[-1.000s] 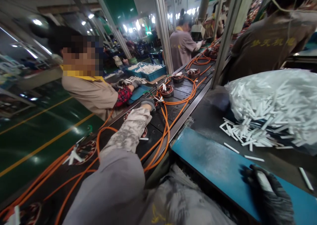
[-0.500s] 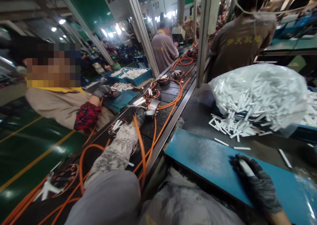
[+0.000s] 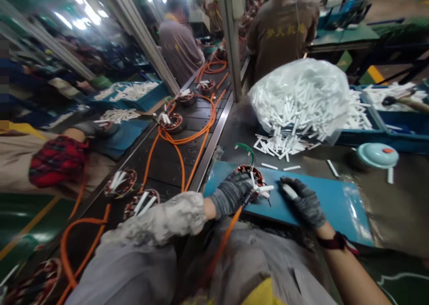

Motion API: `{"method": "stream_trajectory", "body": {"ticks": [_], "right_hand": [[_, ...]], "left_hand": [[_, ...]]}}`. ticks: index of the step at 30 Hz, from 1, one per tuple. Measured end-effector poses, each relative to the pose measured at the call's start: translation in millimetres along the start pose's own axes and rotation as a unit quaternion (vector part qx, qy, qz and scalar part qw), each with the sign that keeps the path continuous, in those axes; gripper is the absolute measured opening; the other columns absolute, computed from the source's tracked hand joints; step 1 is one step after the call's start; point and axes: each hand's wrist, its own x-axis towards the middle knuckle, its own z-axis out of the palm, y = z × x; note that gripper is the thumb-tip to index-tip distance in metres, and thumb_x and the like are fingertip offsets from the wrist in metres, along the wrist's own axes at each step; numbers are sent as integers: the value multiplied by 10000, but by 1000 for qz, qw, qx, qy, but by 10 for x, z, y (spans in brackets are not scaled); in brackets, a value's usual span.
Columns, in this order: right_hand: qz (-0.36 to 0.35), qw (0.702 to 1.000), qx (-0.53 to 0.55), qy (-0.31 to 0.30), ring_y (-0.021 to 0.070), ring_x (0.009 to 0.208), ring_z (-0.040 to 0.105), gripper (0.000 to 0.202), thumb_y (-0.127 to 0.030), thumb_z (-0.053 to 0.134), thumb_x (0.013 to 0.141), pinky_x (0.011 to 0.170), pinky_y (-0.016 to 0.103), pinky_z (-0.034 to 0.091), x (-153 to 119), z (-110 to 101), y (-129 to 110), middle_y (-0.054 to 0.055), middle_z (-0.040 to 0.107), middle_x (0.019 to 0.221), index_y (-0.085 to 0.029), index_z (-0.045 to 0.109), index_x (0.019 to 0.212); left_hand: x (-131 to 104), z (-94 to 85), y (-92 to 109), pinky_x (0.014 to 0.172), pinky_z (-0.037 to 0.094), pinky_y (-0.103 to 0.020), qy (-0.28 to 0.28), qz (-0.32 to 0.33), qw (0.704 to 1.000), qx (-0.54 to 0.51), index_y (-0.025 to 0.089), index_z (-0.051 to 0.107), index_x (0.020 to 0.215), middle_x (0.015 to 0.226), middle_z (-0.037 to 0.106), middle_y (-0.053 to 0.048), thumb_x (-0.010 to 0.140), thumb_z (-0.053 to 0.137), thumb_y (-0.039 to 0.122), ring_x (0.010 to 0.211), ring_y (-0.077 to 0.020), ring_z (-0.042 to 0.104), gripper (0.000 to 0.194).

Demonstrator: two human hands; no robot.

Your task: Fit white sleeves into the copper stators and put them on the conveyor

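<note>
My left hand [image 3: 231,193], in a grey knit glove, grips a motor stator [image 3: 256,176] with copper windings at the left end of a blue mat [image 3: 321,202]. White tubes [image 3: 266,188] stick out of the stator, and a green wire bundle [image 3: 248,149] rises behind it. An orange cable [image 3: 231,226] runs from it toward my lap. My right hand [image 3: 303,200], also gloved, is just right of the stator, apart from it. Its fingers are curled round a short white piece [image 3: 290,191], which is partly hidden.
A clear bag of white tubes [image 3: 301,95] leans on blue bins behind the mat, with loose tubes [image 3: 281,146] before it. A round light-blue container [image 3: 377,155] stands right. On the left, a conveyor [image 3: 197,112] carries more stators [image 3: 172,122] and orange cables. A co-worker's sleeve [image 3: 56,159] shows beyond it.
My left hand has brought a stator from the conveyor onto the blue mat, its orange cable trailing. My right hand still holds the white piece over the mat. The view has turned right.
</note>
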Motion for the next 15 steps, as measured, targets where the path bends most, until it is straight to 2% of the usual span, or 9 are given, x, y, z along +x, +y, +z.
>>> {"method": "stream_trajectory", "body": {"ticks": [2,4,5,7,9,10,11,13,15], "right_hand": [[-48,999,-3,-13,282,1021,749,368,-549,677,907,995,486,584,-10,21,-42,83,805,1104,-265,785,1113],[-97,995,-2,-13,260,1004,745,326,-492,661,948,963,451,598,-14,43,-83,73,797,1099,-275,774,1163],[-122,992,-5,-12,256,1014,740,318,-468,659,960,960,443,599,-9,55,-106,72,792,1112,-280,765,1192],[-173,985,-13,-21,261,1081,722,341,-438,661,973,987,446,587,20,85,-161,79,774,1188,-289,735,1271],[-229,972,-14,-53,274,1177,689,403,-433,659,983,1035,464,562,73,130,-224,86,741,1295,-302,683,1364],[-255,964,-8,-72,279,1218,673,427,-437,649,991,1054,472,548,106,159,-256,87,726,1336,-309,657,1399],[-279,956,1,-92,281,1237,665,435,-444,636,1000,1060,476,541,139,193,-286,85,719,1356,-315,643,1416],[-301,946,17,-117,278,1207,680,416,-450,602,1019,1040,471,542,202,264,-337,80,734,1332,-316,647,1410],[-278,953,14,-119,263,1101,713,376,-432,569,1039,986,449,555,256,330,-379,75,768,1245,-303,673,1377]], "left_hand": [[-224,-131,140,1188,450,-550,30,-54,998,-29,81,662,1373,1430,647,-211,948,556,222,1353,-347,607,460],[-476,-399,276,1073,567,-431,25,-104,982,-156,212,536,1532,1389,698,-105,958,493,183,1227,-255,704,577],[-590,-549,337,946,625,-362,-30,-98,962,-252,298,487,1567,1303,750,-39,965,456,166,1105,-212,758,618],[-767,-811,431,870,630,-311,-145,-80,897,-411,449,355,1610,1285,755,50,961,390,159,1050,-163,773,712],[-873,-988,457,910,607,-306,-230,-69,843,-482,550,269,1597,1410,678,99,907,500,198,1165,-162,732,809],[-905,-1048,438,941,589,-303,-241,-72,839,-482,590,257,1576,1460,635,120,872,565,207,1222,-161,702,859],[-929,-1099,399,960,573,-297,-238,-83,851,-462,624,256,1552,1485,608,138,845,613,202,1261,-156,677,897],[-954,-1195,279,943,567,-284,-207,-106,898,-373,642,277,1523,1443,640,147,837,669,224,1247,-143,682,894],[-948,-1298,142,843,587,-270,-101,-122,960,-230,580,448,1481,1287,743,121,813,742,395,1109,-157,747,753]]}}
